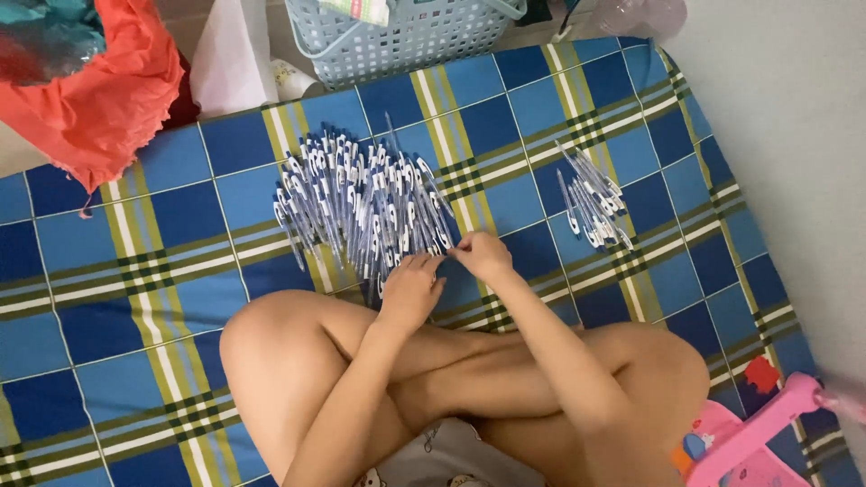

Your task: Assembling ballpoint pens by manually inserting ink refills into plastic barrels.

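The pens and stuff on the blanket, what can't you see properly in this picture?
- Head view: what the left hand and right hand pinch; fingers cover it.
- Big pen pile: single pens too small to count.
- Basket: top cut off by the picture edge.
- Pink toy: cut off by the bottom edge.

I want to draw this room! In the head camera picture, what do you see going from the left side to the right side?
Orange cloth → big pile of pens → left hand → right hand → small pile of pens → pink plastic toy.

Blue plaid mat [189, 225]; big pen pile [361, 203], small pen pile [593, 200].
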